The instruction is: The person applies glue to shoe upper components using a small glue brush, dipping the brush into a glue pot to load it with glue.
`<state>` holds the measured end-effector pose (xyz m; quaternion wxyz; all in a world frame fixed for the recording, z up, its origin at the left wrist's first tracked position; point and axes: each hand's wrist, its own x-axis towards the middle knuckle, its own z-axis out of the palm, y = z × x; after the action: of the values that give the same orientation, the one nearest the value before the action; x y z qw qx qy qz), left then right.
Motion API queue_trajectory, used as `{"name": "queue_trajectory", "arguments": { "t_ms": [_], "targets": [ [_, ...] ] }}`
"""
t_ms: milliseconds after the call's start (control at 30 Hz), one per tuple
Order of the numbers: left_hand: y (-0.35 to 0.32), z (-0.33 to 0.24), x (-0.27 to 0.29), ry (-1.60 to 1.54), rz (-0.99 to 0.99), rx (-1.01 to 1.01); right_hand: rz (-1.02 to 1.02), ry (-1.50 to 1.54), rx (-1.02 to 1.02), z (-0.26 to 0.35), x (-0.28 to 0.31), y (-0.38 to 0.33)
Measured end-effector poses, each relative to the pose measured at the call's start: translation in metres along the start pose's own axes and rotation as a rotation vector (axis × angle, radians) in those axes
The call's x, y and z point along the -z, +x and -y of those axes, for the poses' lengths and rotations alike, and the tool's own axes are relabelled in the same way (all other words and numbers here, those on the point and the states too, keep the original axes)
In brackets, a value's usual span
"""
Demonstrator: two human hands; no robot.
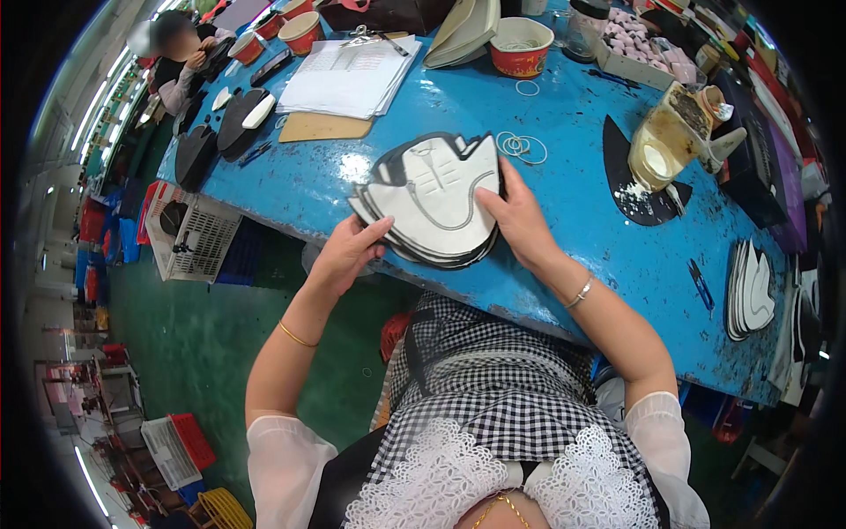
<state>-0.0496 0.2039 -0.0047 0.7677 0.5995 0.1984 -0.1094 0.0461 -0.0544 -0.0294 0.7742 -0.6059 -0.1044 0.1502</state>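
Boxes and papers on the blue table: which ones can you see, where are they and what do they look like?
Stack of papers: far side, left of middle, white printed sheets on a brown board.
Open box: far right, shallow grey tray of small pink pieces.
Red paper bowl: far middle, round, patterned.
Glue container: right, stained yellow-white.

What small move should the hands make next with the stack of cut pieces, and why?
Probably lift off the top piece. Both the left hand and the right hand grip the edges of the stack of white and black cut pieces, which lies squared at the near edge of the blue table.
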Motion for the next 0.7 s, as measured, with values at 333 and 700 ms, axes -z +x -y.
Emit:
{"name": "queue_trajectory", "arguments": {
  "t_ms": [333, 700],
  "targets": [
    [0.004, 0.008, -0.048, -0.03, -0.042, -0.293, -0.062, -0.035, 0.053, -0.016, -0.003, -0.002],
    [0.006, 0.045, -0.062, -0.389, 0.153, -0.428, 0.264, 0.139, -0.142, 0.045, 0.055, -0.024]
  ]
}}
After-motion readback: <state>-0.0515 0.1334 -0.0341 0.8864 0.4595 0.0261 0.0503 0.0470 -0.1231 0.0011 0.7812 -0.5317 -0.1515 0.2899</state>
